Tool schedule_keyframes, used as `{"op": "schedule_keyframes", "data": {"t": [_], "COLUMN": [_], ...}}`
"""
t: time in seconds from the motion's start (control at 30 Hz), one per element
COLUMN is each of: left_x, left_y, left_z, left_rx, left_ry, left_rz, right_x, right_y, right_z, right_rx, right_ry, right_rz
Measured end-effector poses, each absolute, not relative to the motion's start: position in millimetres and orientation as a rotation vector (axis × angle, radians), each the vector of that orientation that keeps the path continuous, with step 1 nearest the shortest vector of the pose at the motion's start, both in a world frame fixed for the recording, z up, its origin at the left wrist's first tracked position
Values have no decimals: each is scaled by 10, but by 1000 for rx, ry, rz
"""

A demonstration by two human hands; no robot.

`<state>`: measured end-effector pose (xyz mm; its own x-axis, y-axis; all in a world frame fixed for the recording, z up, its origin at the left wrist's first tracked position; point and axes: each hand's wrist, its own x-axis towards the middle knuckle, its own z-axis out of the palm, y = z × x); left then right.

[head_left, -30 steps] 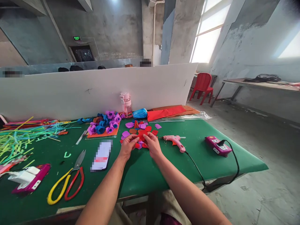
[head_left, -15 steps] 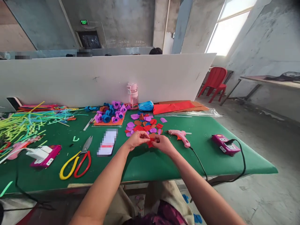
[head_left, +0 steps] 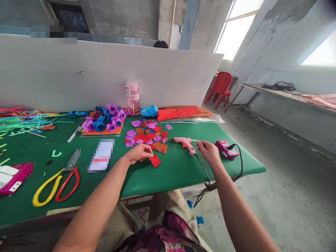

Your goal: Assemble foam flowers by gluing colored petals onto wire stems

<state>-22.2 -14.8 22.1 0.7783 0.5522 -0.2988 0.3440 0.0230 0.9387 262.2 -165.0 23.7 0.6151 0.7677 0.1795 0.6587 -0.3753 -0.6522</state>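
Note:
My left hand (head_left: 141, 154) pinches a small red paper piece (head_left: 155, 161) by its upper corner, just above the green table. To the right, my right hand (head_left: 209, 153) has its fingers curled together beside the rear of a pink glue gun (head_left: 185, 142). A clear glue stick (head_left: 194, 140) sticks out of the gun towards those fingers. Whether they touch it I cannot tell, and their tips are partly hidden. Loose purple, red, blue and brown paper petals (head_left: 140, 131) lie beyond my left hand. A larger brown paper piece (head_left: 160, 147) rests at their near edge.
Paper flowers (head_left: 99, 126) sit at the back left. A phone (head_left: 102, 155) and yellow-and-red-handled scissors (head_left: 64, 175) lie left of my arm. The gun's black cord (head_left: 204, 168) hangs over the front edge. A magenta power strip (head_left: 226, 150) stands right; a pink bottle (head_left: 133, 98) stands behind.
My hands, together at a red piece before, are now apart. My right hand has moved right to the glue gun; the left keeps the red piece. The view has turned right.

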Motion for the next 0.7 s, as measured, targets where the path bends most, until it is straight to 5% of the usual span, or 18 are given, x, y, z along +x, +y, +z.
{"op": "schedule_keyframes", "data": {"t": [0.4,0.7], "left_x": [-184,-156], "left_y": [-178,-144], "left_z": [147,44], "left_rx": [1825,1785], "left_ry": [765,741], "left_rz": [321,333], "right_x": [2673,2527], "right_y": [-1390,-1859], "right_z": [232,284], "right_rx": [-2440,-1688], "right_ry": [-1420,-757], "right_rz": [623,891]}}
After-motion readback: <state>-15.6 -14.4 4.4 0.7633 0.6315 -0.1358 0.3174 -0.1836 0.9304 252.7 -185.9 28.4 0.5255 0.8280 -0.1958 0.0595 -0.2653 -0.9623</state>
